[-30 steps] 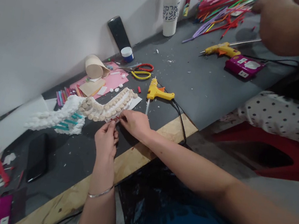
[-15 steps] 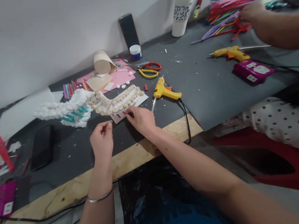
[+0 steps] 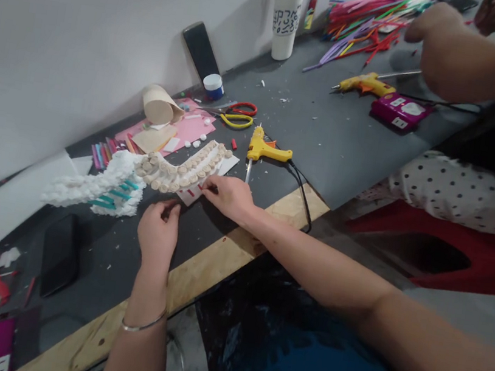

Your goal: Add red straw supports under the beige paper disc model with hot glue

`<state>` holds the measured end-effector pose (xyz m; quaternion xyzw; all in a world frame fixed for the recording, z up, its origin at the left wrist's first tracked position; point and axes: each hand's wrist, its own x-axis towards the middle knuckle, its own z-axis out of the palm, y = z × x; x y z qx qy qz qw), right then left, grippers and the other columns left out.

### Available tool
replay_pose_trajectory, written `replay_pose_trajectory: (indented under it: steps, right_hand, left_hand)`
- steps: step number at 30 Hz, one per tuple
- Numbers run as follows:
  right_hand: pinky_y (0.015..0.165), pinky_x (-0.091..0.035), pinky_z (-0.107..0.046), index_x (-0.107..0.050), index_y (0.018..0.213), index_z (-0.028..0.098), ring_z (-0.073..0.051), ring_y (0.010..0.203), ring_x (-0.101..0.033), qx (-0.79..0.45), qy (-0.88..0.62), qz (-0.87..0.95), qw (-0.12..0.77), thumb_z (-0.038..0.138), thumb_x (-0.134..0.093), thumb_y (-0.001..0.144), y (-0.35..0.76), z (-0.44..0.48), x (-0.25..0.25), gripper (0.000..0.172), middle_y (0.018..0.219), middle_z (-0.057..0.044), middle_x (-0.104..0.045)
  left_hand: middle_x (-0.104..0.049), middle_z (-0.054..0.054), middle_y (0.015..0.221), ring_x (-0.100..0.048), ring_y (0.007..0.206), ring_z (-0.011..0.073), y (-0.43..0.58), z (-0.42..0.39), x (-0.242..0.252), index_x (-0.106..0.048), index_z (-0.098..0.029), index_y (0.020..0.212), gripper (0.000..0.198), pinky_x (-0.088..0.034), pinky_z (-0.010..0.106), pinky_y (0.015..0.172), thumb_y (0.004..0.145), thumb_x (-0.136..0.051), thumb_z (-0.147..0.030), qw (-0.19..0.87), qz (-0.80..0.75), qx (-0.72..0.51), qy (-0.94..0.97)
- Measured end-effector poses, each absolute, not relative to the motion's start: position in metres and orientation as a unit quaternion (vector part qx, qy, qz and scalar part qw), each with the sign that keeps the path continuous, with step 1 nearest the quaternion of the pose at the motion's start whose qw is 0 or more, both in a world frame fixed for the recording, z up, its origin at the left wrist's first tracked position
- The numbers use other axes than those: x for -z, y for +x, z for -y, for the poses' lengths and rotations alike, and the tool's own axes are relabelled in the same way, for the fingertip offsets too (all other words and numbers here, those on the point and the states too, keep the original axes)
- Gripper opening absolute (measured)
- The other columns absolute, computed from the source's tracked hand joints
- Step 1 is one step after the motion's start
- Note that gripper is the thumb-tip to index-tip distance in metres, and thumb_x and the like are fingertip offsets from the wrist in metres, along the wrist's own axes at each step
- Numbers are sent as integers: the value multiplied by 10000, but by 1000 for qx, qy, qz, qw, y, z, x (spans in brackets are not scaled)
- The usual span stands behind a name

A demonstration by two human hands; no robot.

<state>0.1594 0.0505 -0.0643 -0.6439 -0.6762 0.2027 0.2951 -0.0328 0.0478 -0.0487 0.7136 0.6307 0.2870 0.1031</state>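
Note:
A long craft piece [image 3: 170,176] lies on the grey table, with rows of beige rolled discs joined to a fluffy white foam section [image 3: 99,189] crossed by teal strips. Under its right end is a white card [image 3: 191,195] with small red bits. My right hand [image 3: 227,198] rests on the card, its fingertips pinched on a small red piece [image 3: 201,189]. My left hand [image 3: 158,231] sits just below the piece, apart from it, fingers curled with nothing visible in them. A metal bangle [image 3: 142,324] circles my left wrist.
A yellow glue gun [image 3: 264,150] with a black cord stands beyond my right hand. Scissors [image 3: 238,113], pink paper [image 3: 191,128] and a black phone [image 3: 60,254] lie nearby. At the far right, a co-worker's hand [image 3: 446,50] is above coloured sticks [image 3: 366,24].
My left hand has moved down and away from the right hand, opening a gap. My right hand stays at the card. The co-worker's hand has shifted near the coloured sticks.

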Motion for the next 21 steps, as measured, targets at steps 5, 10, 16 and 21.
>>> replay_pose_trajectory:
  steps: [5,10,16,21]
  right_hand:
    - [598,-348,-262,-692,1010,237,-184,837,-677,-189,-612,722,260,307,-541,897,168,-38,56,201,949,-18,-764]
    - [564,-335,-271,-680,998,202,-207,831,-691,-167,-586,764,213,281,-543,865,173,-30,47,207,958,-57,-761]
    - [568,-395,-290,-687,875,226,-200,780,-674,-163,-503,826,197,297,-572,846,182,-21,32,138,897,-34,-753]
    - [723,-478,-276,-698,880,242,-190,870,-660,-171,-440,857,206,255,-564,902,196,-9,28,137,920,-29,-742]
  left_hand:
    - [-711,61,826,-641,744,225,-18,-21,36,-693,-203,988,275,-458,305,714,855,-622,-433,176,-624,-335,684]
    - [-735,82,878,-680,790,245,0,-19,36,-679,-216,981,334,-484,305,699,847,-616,-515,230,-620,-303,686]
    - [-758,83,901,-695,809,259,2,-18,35,-719,-227,968,361,-507,313,698,797,-659,-539,305,-626,-305,650]
    - [-721,53,738,-615,644,185,3,-2,40,-759,-207,852,303,-453,257,586,797,-686,-496,425,-600,-265,624]
